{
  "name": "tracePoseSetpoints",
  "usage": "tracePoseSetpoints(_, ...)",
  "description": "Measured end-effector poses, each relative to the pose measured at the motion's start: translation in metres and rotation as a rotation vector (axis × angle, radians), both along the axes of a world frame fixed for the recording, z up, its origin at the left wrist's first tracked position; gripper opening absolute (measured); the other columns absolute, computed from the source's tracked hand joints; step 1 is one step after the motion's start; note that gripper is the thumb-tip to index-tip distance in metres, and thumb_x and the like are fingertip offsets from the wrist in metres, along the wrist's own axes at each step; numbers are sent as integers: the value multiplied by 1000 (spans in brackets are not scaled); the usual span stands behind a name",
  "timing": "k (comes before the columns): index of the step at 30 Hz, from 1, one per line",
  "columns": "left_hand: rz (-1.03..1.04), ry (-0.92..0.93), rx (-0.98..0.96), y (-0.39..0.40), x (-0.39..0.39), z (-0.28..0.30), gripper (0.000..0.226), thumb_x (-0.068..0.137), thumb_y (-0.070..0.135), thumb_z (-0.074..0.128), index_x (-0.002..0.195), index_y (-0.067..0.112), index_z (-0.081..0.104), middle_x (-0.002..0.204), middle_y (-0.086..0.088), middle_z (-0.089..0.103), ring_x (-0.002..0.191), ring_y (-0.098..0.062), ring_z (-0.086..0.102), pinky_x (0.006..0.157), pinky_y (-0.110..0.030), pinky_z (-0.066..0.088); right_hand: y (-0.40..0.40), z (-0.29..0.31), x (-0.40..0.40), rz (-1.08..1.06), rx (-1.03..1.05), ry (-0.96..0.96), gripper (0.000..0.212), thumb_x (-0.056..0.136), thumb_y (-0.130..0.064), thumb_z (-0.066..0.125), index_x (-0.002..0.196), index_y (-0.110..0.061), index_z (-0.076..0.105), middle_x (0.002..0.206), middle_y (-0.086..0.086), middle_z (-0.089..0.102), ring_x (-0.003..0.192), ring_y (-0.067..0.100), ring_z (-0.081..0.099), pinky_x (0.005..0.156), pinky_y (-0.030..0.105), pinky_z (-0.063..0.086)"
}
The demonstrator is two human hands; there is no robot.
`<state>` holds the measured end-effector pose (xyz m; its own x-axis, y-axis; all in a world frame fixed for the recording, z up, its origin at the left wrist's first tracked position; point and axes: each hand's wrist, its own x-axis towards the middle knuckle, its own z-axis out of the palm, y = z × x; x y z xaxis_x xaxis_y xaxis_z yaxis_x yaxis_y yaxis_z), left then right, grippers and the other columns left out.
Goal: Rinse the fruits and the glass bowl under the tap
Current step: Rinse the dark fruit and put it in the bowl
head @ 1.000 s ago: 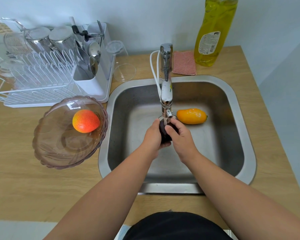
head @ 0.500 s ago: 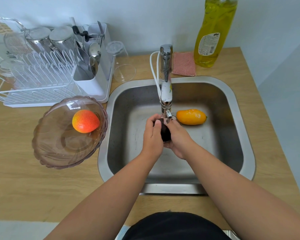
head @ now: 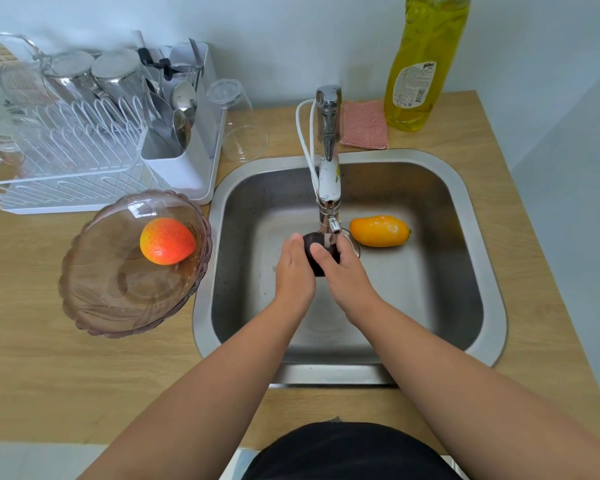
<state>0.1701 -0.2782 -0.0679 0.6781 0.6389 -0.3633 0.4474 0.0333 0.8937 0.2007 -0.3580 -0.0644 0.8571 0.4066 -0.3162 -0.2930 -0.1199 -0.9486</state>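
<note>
- I'm looking down at the plum (head: 317,252), dark purple, nearly black, smooth and rounded; it sits right under the tap (head: 329,161) spout, over the middle of the sink (head: 430,188)
- Left hand (head: 293,271) cups the plum from the left, fingers curled round its side; right hand (head: 343,271) grips it from the right, thumb laid across the top; both hands clamped on it, so only a dark strip of skin shows between them
- I can't make out the water stream itself
- Orange fruit (head: 379,231), oblong and glossy with wet highlights, lies on the sink floor just right of the tap, apart from the hands
- Glass bowl (head: 94,296), brownish tint, scalloped rim, stands on the counter (head: 32,375) left of the sink, touching its edge; a red-orange mango (head: 167,240), speckled, rests inside near the far right side
- Behind it a white rack (head: 66,157) with cups and cutlery; yellow soap bottle (head: 426,60) and pink cloth (head: 365,124) at the back
</note>
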Motion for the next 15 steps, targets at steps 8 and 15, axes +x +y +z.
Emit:
tracePoseSetpoints(8, -114, -218, 310, -4, -14, -18, 42, 101, 41, 34, 126, 12, 53, 122, -6, 57, 107, -13, 55, 91, -16, 43, 14, 12, 9, -158, 113, 283, 16, 100, -29, 50, 99, -22, 64, 105, 11, 70, 104, 28, 67, 92, 47, 56)
tracePoseSetpoints(15, 48, -180, 149, 0, -7, -8, 31, 105, 37, 30, 107, 18, 54, 96, 1, 59, 87, -11, 56, 73, -16, 46, 0, 13, 4, 75, 179, 228, 25, 101, -11, 46, 93, -29, 62, 99, -8, 65, 106, 16, 62, 105, 42, 46)
